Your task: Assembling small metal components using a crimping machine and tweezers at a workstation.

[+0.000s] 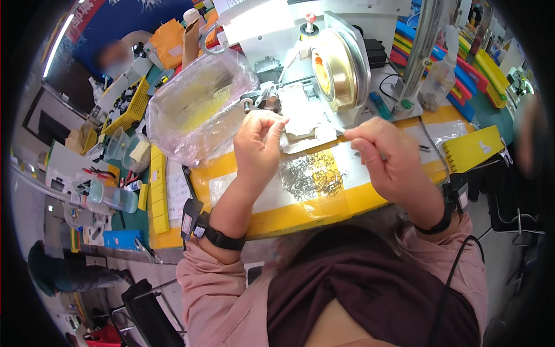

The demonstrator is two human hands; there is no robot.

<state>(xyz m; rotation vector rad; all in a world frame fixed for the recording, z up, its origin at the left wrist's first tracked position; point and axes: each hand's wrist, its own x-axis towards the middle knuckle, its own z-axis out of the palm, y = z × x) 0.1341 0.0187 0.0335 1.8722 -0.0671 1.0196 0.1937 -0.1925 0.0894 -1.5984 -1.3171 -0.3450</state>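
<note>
My left hand (258, 142) is closed in a pinch at the left front of a bench machine (312, 132), beside its small metal clamp-like part (265, 97). Whatever its fingertips hold is too small to make out. My right hand (388, 159) is closed too, thumb against curled fingers, just right of the machine's brightly lit front plate. Nothing I can name shows between those fingers. On the table between both hands lies a loose pile of small, thin, dark curled pieces (312, 175). A large gold-coloured reel (342, 69) is mounted on the machine's right side.
Left of the machine stands a bin lined with clear plastic (199, 113). A yellow strip (157, 188) and a lidded clear container (113, 196) lie further left. At the right are a yellow tray (475, 149), a metal post (421, 52) and a clear bottle (439, 78).
</note>
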